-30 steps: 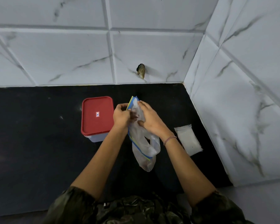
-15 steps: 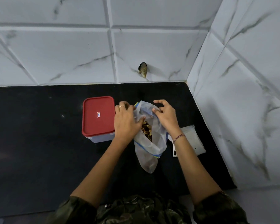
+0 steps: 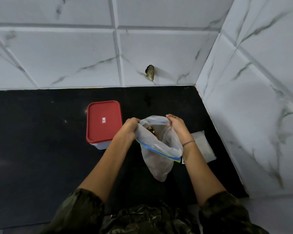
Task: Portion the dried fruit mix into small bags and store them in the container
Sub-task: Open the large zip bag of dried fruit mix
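Our left hand [image 3: 128, 128] and right hand [image 3: 176, 125] each pinch the rim of the clear zip bag [image 3: 157, 159], fingers curled over its edge, holding the mouth wide above the black bench [image 3: 41, 141]. Inside we can make out the dried fruit mix [image 3: 151, 131] – brown and yellow bits low in the opening. The bag's blue zip strip folds down on the near side. The container [image 3: 103, 122] sits to the left, its red lid on. A flat pack of small bags [image 3: 205, 147] lies to the right, beside the tiled wall [image 3: 252, 115].
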Action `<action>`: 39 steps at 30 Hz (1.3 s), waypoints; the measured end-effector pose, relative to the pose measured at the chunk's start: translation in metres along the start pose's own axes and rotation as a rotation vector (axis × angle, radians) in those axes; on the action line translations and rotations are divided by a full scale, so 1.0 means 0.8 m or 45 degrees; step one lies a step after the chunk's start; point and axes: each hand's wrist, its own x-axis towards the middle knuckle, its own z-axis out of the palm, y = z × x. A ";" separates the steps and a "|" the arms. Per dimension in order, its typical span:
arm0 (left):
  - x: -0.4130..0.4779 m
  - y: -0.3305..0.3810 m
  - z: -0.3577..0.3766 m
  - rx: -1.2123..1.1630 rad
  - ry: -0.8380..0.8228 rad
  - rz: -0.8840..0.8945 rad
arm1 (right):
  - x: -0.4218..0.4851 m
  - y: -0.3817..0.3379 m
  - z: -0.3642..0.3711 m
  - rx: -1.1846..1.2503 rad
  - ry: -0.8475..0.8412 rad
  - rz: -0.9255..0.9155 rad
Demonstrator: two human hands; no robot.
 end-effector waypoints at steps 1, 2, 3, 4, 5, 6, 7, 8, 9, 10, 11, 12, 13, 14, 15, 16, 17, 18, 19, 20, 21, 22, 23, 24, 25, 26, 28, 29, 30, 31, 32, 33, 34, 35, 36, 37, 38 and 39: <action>-0.001 -0.001 0.003 -0.059 -0.033 -0.040 | 0.001 0.004 -0.002 -0.009 -0.003 0.035; 0.002 -0.003 0.006 -0.134 -0.076 -0.078 | -0.001 0.009 -0.003 -0.018 -0.035 0.061; 0.000 -0.006 0.008 -0.175 -0.096 -0.109 | -0.003 0.014 -0.002 -0.011 -0.074 0.073; 0.002 -0.009 0.010 -0.193 -0.097 -0.106 | -0.005 0.018 0.000 0.014 -0.099 0.072; 0.005 -0.009 0.010 -0.165 -0.081 -0.081 | -0.007 0.018 0.003 0.043 -0.083 0.083; 0.010 -0.010 0.010 -0.121 -0.045 -0.030 | -0.009 0.016 0.005 0.078 -0.039 0.131; 0.012 -0.010 0.008 -0.045 0.012 0.036 | -0.010 0.013 0.008 0.079 0.008 0.173; 0.014 -0.013 0.006 0.014 0.079 0.117 | -0.012 0.012 0.010 0.065 0.026 0.195; 0.010 -0.015 0.003 0.080 0.145 0.201 | -0.012 0.011 0.012 0.048 0.005 0.166; 0.005 -0.018 0.000 0.144 0.192 0.279 | -0.014 0.013 0.012 0.041 -0.028 0.114; -0.004 -0.023 -0.002 0.219 0.241 0.362 | -0.018 0.016 0.011 0.012 -0.063 0.057; -0.012 -0.028 -0.003 0.321 0.308 0.452 | -0.023 0.021 0.011 -0.045 -0.070 -0.005; -0.024 -0.035 -0.002 0.443 0.365 0.526 | -0.028 0.027 0.009 -0.128 -0.040 -0.096; -0.036 -0.042 0.000 0.544 0.414 0.576 | -0.032 0.032 0.006 -0.240 0.022 -0.221; -0.046 -0.051 0.002 0.615 0.458 0.601 | -0.038 0.035 0.003 -0.378 0.101 -0.356; -0.054 -0.057 0.005 0.655 0.502 0.613 | -0.043 0.035 0.000 -0.520 0.171 -0.466; -0.063 -0.063 0.006 0.672 0.537 0.607 | -0.051 0.038 -0.004 -0.646 0.212 -0.530; -0.067 -0.070 0.007 0.664 0.546 0.601 | -0.059 0.041 -0.009 -0.718 0.217 -0.557; -0.069 -0.074 0.006 0.639 0.523 0.593 | -0.066 0.044 -0.013 -0.743 0.195 -0.569; -0.070 -0.077 0.005 0.611 0.476 0.572 | -0.073 0.047 -0.016 -0.753 0.168 -0.571; -0.071 -0.080 0.005 0.581 0.423 0.556 | -0.081 0.050 -0.020 -0.767 0.149 -0.559; -0.075 -0.084 0.006 0.549 0.377 0.546 | -0.088 0.053 -0.024 -0.782 0.134 -0.536; -0.079 -0.088 0.007 0.516 0.336 0.545 | -0.095 0.056 -0.027 -0.793 0.117 -0.513; -0.084 -0.091 0.008 0.486 0.303 0.545 | -0.101 0.059 -0.031 -0.814 0.101 -0.490; -0.090 -0.095 0.010 0.465 0.283 0.544 | -0.106 0.062 -0.036 -0.849 0.087 -0.466; -0.095 -0.100 0.013 0.447 0.275 0.532 | -0.110 0.064 -0.040 -0.891 0.069 -0.444; -0.105 -0.108 0.018 0.418 0.276 0.465 | -0.116 0.068 -0.046 -0.951 0.024 -0.399; -0.107 -0.110 0.020 0.420 0.271 0.425 | -0.116 0.070 -0.047 -0.971 -0.008 -0.368; -0.109 -0.113 0.022 0.447 0.264 0.385 | -0.117 0.071 -0.048 -0.992 -0.043 -0.341; -0.110 -0.114 0.023 0.486 0.261 0.343 | -0.119 0.073 -0.048 -1.019 -0.082 -0.317; -0.110 -0.114 0.023 0.518 0.259 0.298 | -0.120 0.074 -0.048 -1.045 -0.117 -0.290; -0.108 -0.114 0.023 0.524 0.257 0.257 | -0.120 0.077 -0.048 -1.063 -0.148 -0.265; -0.106 -0.113 0.021 0.510 0.257 0.223 | -0.121 0.079 -0.047 -1.073 -0.177 -0.245; -0.105 -0.114 0.019 0.501 0.261 0.203 | -0.123 0.082 -0.047 -1.077 -0.197 -0.248; -0.106 -0.114 0.017 0.510 0.271 0.194 | -0.123 0.086 -0.046 -1.069 -0.198 -0.279; -0.106 -0.117 0.016 0.531 0.293 0.193 | -0.123 0.090 -0.046 -1.049 -0.178 -0.324; -0.108 -0.120 0.015 0.545 0.315 0.198 | -0.122 0.093 -0.045 -1.011 -0.140 -0.367; -0.108 -0.122 0.014 0.533 0.325 0.213 | -0.122 0.096 -0.044 -0.950 -0.100 -0.397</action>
